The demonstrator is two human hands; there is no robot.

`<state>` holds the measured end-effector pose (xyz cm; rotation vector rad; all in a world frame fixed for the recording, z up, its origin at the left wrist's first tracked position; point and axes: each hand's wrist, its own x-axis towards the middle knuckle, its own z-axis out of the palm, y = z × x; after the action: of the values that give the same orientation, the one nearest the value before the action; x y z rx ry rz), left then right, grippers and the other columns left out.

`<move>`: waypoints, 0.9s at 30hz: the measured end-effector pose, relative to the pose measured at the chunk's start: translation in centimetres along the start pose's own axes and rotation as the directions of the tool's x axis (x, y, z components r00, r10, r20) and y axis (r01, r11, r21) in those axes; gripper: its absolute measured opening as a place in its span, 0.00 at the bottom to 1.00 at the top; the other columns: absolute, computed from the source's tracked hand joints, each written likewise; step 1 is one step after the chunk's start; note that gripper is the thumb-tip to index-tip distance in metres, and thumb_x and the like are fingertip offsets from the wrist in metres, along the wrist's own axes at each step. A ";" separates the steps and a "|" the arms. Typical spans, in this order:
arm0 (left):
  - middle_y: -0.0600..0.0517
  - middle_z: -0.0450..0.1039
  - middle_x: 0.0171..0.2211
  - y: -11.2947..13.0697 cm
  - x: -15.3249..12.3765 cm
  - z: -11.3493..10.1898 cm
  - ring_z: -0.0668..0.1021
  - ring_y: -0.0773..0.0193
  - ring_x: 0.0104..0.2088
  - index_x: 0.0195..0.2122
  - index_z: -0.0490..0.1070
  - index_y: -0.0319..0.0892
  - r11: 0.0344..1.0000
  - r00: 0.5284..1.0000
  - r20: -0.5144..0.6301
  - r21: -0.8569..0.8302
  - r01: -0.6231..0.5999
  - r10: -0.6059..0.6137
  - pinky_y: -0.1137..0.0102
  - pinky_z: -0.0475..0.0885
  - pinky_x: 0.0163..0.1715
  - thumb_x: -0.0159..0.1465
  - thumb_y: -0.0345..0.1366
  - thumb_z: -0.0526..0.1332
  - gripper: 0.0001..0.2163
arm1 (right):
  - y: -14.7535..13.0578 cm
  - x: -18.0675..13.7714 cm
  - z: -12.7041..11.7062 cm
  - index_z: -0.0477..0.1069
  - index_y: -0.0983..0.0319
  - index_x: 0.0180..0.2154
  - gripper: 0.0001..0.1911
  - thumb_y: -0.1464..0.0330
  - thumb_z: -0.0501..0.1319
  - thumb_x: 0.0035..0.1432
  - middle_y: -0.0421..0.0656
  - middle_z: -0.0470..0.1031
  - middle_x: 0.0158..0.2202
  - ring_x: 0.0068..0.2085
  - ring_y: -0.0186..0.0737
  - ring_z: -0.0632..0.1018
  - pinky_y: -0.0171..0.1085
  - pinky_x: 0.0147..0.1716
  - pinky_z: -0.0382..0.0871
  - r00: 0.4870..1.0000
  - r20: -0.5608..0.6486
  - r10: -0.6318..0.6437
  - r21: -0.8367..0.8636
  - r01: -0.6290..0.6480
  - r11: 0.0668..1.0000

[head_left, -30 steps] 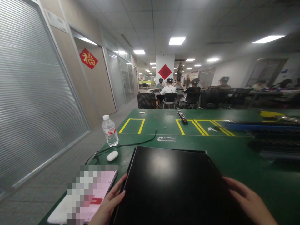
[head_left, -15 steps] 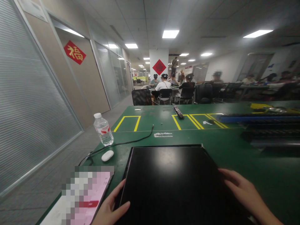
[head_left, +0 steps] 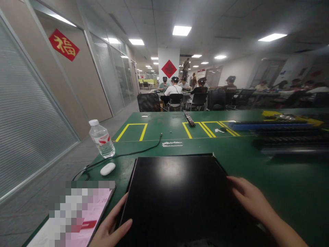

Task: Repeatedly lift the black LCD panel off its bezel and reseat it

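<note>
A large flat black panel lies on the green table right in front of me. My left hand grips its near left edge, thumb on top and fingers along the side. On the panel's right edge rests my right hand, fingers curled over the edge. A phone with a pink screen lies just left of my left hand.
A water bottle, a white earbud case and a black cable lie at the left. Black and blue trays are stacked at the right. A black strip lies by yellow floor-tape marks. Several seated people work at far tables.
My view has turned slightly right, shifting everything left in frame. My left thumb has moved onto the panel's top. My right hand has slid forward along the right edge.
</note>
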<state>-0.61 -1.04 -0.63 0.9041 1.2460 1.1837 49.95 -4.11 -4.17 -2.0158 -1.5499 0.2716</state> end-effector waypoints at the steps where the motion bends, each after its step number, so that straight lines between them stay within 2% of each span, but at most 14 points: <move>1: 0.51 0.82 0.66 0.3 -0.2 0.1 0.73 0.35 0.72 0.58 0.85 0.54 1.000 1.000 -0.002 0.006 0.009 -0.009 0.48 0.65 0.73 0.49 0.53 0.83 0.34 | -0.2 0.0 0.0 0.83 0.56 0.56 0.29 0.56 0.56 0.60 0.50 0.85 0.51 0.50 0.54 0.85 0.51 0.51 0.79 1.000 0.002 0.005 0.001 -0.005 1.000; 7: 0.51 0.80 0.67 1.6 -1.2 0.6 0.73 0.39 0.73 0.63 0.81 0.53 0.998 0.998 0.006 -0.006 0.057 -0.057 0.51 0.65 0.74 0.52 0.51 0.83 0.37 | -0.5 -0.1 0.2 0.83 0.55 0.53 0.27 0.55 0.56 0.59 0.48 0.82 0.44 0.45 0.52 0.84 0.50 0.48 0.78 1.000 -0.010 0.017 0.032 -0.017 0.999; 11: 0.48 0.78 0.69 2.0 -1.4 0.5 0.70 0.34 0.74 0.67 0.78 0.52 0.997 0.996 0.036 0.012 0.081 -0.082 0.48 0.70 0.71 0.52 0.52 0.82 0.40 | -0.2 0.0 0.2 0.83 0.56 0.53 0.27 0.54 0.57 0.59 0.49 0.82 0.46 0.47 0.53 0.84 0.50 0.50 0.78 1.000 -0.017 0.012 0.037 -0.011 0.999; 14: 0.48 0.77 0.70 2.2 -1.4 0.4 0.68 0.34 0.75 0.68 0.78 0.51 0.998 0.997 0.057 0.027 0.059 -0.060 0.49 0.70 0.71 0.53 0.51 0.83 0.41 | 0.0 0.1 0.0 0.83 0.56 0.53 0.26 0.54 0.58 0.59 0.50 0.83 0.49 0.50 0.54 0.84 0.51 0.53 0.77 1.000 -0.024 0.010 0.028 -0.010 1.000; 18: 0.47 0.75 0.72 2.0 -1.2 0.2 0.69 0.35 0.74 0.68 0.78 0.51 0.998 0.995 0.085 0.036 0.042 -0.045 0.49 0.67 0.73 0.53 0.50 0.82 0.40 | 0.1 0.2 -0.5 0.83 0.55 0.53 0.26 0.54 0.59 0.59 0.50 0.84 0.51 0.51 0.55 0.84 0.51 0.52 0.78 1.000 0.007 0.016 0.014 -0.016 1.000; 23: 0.48 0.65 0.78 1.6 -0.9 -0.3 0.61 0.36 0.78 0.65 0.80 0.52 0.991 0.997 0.064 0.127 -0.052 0.044 0.47 0.56 0.77 0.53 0.51 0.82 0.37 | 0.1 0.3 -0.7 0.84 0.55 0.54 0.28 0.52 0.58 0.58 0.50 0.84 0.51 0.49 0.55 0.85 0.52 0.50 0.79 1.000 0.007 0.030 -0.018 -0.030 0.999; 25: 0.46 0.67 0.77 1.8 -1.0 -0.3 0.62 0.35 0.78 0.66 0.80 0.51 0.992 0.996 0.082 0.122 -0.036 0.026 0.47 0.59 0.76 0.54 0.51 0.82 0.38 | 0.2 0.4 -0.7 0.84 0.54 0.54 0.28 0.52 0.59 0.58 0.49 0.84 0.51 0.49 0.55 0.85 0.52 0.49 0.79 0.999 0.001 0.038 -0.010 -0.038 0.999; 27: 0.43 0.73 0.73 2.1 -1.2 0.0 0.68 0.33 0.75 0.69 0.76 0.49 0.998 0.993 0.115 0.064 0.023 -0.030 0.48 0.66 0.73 0.54 0.49 0.82 0.41 | 0.2 0.4 -0.7 0.84 0.54 0.54 0.27 0.53 0.59 0.58 0.49 0.84 0.49 0.48 0.54 0.85 0.51 0.47 0.79 0.999 0.002 0.047 0.001 -0.047 0.999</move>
<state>-0.91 -1.77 1.61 0.9860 1.2028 1.0608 50.58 -3.95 -3.60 -2.0534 -1.5043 0.2926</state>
